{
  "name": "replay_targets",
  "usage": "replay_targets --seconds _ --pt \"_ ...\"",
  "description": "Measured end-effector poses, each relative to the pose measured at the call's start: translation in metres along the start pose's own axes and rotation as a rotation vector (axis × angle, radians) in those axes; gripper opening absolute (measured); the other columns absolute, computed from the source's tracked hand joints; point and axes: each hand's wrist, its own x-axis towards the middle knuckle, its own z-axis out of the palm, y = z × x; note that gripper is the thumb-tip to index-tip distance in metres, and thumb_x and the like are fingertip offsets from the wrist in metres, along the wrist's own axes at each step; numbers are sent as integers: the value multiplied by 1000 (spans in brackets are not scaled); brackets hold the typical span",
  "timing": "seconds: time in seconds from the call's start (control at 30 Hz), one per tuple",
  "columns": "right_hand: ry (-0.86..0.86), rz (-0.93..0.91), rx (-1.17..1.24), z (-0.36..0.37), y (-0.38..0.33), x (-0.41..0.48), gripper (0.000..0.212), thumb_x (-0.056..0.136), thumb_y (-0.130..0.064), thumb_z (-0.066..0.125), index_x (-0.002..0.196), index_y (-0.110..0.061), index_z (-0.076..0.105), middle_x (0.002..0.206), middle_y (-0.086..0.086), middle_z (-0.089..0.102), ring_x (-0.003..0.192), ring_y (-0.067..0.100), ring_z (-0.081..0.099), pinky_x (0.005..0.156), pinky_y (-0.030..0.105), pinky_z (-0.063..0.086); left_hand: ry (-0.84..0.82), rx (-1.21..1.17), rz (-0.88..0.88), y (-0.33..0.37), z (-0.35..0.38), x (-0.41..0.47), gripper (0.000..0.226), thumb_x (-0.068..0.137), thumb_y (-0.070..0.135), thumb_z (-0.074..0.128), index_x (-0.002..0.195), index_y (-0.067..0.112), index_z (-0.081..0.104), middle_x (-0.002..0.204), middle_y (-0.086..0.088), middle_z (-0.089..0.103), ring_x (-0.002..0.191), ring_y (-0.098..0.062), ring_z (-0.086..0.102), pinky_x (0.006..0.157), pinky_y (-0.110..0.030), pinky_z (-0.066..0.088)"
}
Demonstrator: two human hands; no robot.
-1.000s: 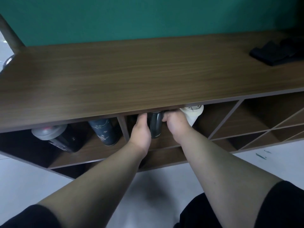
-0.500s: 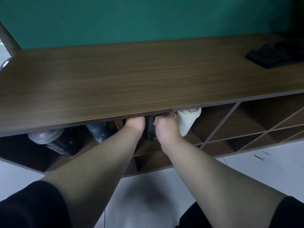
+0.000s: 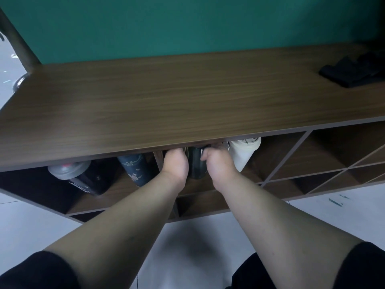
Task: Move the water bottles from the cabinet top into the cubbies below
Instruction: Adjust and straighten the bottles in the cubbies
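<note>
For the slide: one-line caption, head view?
Both hands, left hand and right hand, seat a dark bottle in a cubby beside the white bottle.

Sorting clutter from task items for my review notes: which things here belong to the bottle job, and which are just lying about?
Job: dark bottle between left hand and right hand; white bottle; navy bottle; grey-lidded black bottle; cabinet top.

Lying about: black cloth.

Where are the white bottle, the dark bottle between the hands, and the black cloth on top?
white bottle (image 3: 242, 156), head view, on its pale body.
dark bottle (image 3: 195, 165), head view, on its side between the hands.
black cloth (image 3: 352, 73), head view, on the middle of its folds.
</note>
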Motion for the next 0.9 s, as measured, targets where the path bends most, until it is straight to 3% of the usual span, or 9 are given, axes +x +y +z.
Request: replay_targets --seconds 0.1,0.23,0.33,0.43,0.5,0.6,0.7,0.83,0.9 --pt "-29 -24 -4 1 3 1 35 83 12 47 104 -13 58 81 -6 54 72 7 46 64 24 35 -32 -35 9 -5 -2 -3 46 92 44 40 115 18 70 120 -5 70 111 -23 62 106 -35 39" --pt "-77 -46 -14 3 5 1 54 70 1 54 124 -7 58 88 -5 62 81 13 54 68 25 37 -39 -83 16 -8 -3 -7 35 88 55 35 87 35 63 97 19 63 97 -2 56 104 -36 34" --pt "-94 -59 25 3 5 1 57 58 -9 57 115 -11 62 93 -6 67 88 11 58 73 25 38 -58 -121 21 -13 -5 -10 31 86 58 38 91 39 62 101 24 60 107 -5 56 109 -38 34" --pt "-123 -82 34 2 8 6 36 77 1 60 110 -14 62 94 -7 68 92 8 59 80 26 39 -16 -93 -16 -21 -5 -5 30 96 53 37 89 39 63 97 24 61 103 -3 57 107 -38 35" --pt "-129 -72 53 1 13 11 30 82 0 60 107 -17 62 96 -8 69 95 8 60 90 30 39 -15 -131 -80 -27 -5 -2 34 97 54 36 97 33 63 106 17 63 118 -13 55 114 -41 32" --pt "-97 -27 87 1 16 16 17 81 -25 64 98 -29 66 101 -14 68 103 7 58 109 38 37 4 -172 -155 -35 -1 4 52 95 63 38 127 28 60 127 7 59 131 -18 49 119 -43 28" --pt "-97 32 91 1 17 22 16 87 -54 52 90 -41 61 110 -18 58 111 10 49 114 40 32 37 -191 -216 -37 3 1 67 91 66 43 138 21 56 134 5 58 131 -18 50 119 -43 30" --pt "-33 12 -33 1 17 30 22 91 -47 54 107 -34 59 102 -18 58 114 16 54 111 43 39 7 -165 -202 -43 4 -1 89 65 80 47 135 26 60 137 1 63 126 -23 56 115 -43 37" --pt "-36 12 -26 0 17 35 11 92 -42 54 97 -33 60 100 -18 59 112 17 56 111 45 40 9 -163 -200 -48 3 2 91 60 79 47 134 27 61 134 0 64 124 -23 57 114 -43 37"
